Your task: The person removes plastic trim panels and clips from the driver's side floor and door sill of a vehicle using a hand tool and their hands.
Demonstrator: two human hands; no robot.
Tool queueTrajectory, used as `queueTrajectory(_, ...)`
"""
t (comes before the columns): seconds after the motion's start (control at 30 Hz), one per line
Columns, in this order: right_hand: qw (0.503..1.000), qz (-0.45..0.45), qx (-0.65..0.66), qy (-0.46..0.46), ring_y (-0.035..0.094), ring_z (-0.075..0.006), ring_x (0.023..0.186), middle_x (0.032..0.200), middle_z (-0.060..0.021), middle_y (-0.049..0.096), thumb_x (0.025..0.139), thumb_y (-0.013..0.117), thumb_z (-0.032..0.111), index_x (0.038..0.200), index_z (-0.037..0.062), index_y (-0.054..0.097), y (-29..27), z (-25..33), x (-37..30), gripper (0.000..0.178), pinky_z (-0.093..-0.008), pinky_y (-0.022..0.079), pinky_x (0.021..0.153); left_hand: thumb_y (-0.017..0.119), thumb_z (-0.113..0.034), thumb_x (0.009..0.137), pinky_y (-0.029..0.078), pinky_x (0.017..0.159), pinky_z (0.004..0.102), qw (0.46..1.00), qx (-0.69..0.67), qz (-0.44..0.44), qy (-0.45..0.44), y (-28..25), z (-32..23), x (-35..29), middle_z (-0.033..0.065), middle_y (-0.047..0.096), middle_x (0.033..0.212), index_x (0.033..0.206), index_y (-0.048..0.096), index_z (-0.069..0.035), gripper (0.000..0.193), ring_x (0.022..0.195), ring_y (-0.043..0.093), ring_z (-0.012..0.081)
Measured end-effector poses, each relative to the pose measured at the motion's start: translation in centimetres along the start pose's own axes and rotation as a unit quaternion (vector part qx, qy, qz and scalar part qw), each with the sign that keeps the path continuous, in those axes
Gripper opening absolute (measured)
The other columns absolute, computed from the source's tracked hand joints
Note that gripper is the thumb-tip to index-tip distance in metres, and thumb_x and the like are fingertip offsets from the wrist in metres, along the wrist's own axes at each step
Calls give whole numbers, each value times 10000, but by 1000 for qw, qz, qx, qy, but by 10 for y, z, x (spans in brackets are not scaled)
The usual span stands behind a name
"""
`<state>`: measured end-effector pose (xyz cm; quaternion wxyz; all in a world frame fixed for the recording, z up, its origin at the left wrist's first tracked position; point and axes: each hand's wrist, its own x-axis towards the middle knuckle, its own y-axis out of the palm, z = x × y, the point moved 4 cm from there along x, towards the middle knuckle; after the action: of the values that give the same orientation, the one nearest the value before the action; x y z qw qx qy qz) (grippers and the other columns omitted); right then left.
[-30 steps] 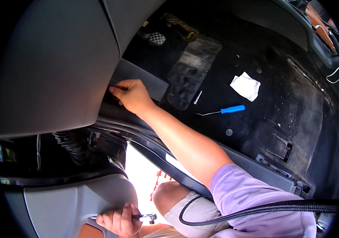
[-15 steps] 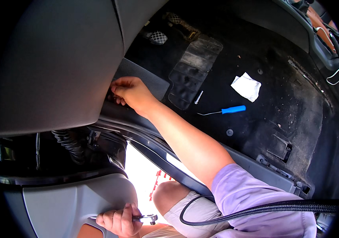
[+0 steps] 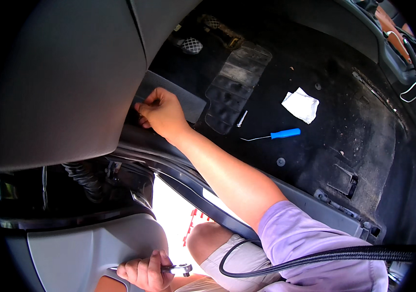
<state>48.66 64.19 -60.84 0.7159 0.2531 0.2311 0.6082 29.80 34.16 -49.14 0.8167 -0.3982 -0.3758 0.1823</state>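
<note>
My left hand (image 3: 144,272), low in the picture beside the grey door panel (image 3: 67,248), is closed around a ratchet wrench (image 3: 182,269). The ratchet's round metal head sticks out to the right of the fist. My right arm stretches across the door sill to the lower edge of the dark dashboard panel (image 3: 67,82). There my right hand (image 3: 164,114) has thumb and fingers bent together in a pinch, partly in shadow. Whatever the fingertips hold, if anything, is hidden. Behind the hand lies a grey textured side trim (image 3: 191,104).
On the black car floor lie a blue-handled hooked pick (image 3: 285,133), a small metal bolt (image 3: 242,118) and a crumpled white cloth or tissue (image 3: 301,105). Pedals (image 3: 191,45) and a ribbed footrest (image 3: 239,82) are farther up. A black braided cable (image 3: 324,255) crosses my sleeve.
My right hand has turned a little at the panel's edge, its knuckles rising and its fingers curling closer. My left hand keeps the ratchet wrench in nearly the same place. The view has shifted slightly.
</note>
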Motion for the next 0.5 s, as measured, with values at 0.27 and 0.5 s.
queueTrajectory(0.27, 999, -6, -38, -21, 668, -168, 566, 691, -120, 670, 893, 839, 56, 841, 8, 540, 0, 5, 0, 307, -302, 526, 496, 738, -160, 968, 376, 832, 464, 1000, -3, 4, -3, 1, 0, 0, 38, 571, 730, 943, 706, -61, 107, 716, 522, 231)
queueTrajectory(0.5, 996, -9, -89, -8, 664, -175, 540, 701, -126, 671, 837, 895, 80, 856, 7, 526, -3, 6, 2, 376, -302, 505, 468, 753, -209, 963, 366, 723, 421, 1000, -10, -28, 5, -3, 0, 13, 5, 586, 676, 882, 724, -132, 116, 615, 504, 228)
